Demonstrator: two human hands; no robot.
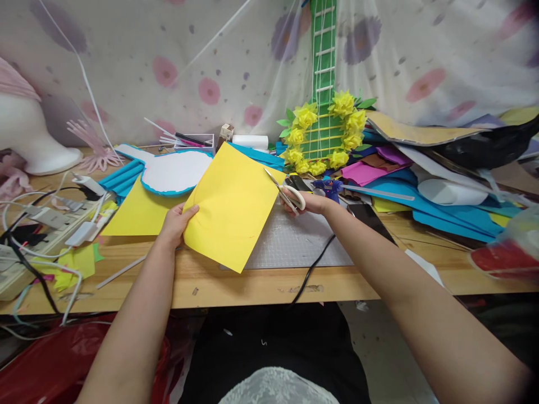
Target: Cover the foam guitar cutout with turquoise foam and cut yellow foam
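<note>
A sheet of yellow paper [233, 210] is tilted up above the table, its left edge pinched in my left hand [176, 223]. My right hand [303, 203] grips a pair of scissors [292, 197] by the white handles. The blades point up and left at the sheet's right corner; whether they touch it I cannot tell. Beneath lies a grey cutting mat [290, 244]. To the left, a white guitar-shaped piece [174, 170] with a blue edge rests over another yellow sheet [138, 216].
Behind stands a green guitar-shaped piece [323, 134] ringed with yellow paper flowers. A blue glue gun [328, 188] lies past my right hand. Coloured sheets [446, 207] pile up at right, near a clear container [505, 252]. Power strips and cables [46, 224] crowd the left.
</note>
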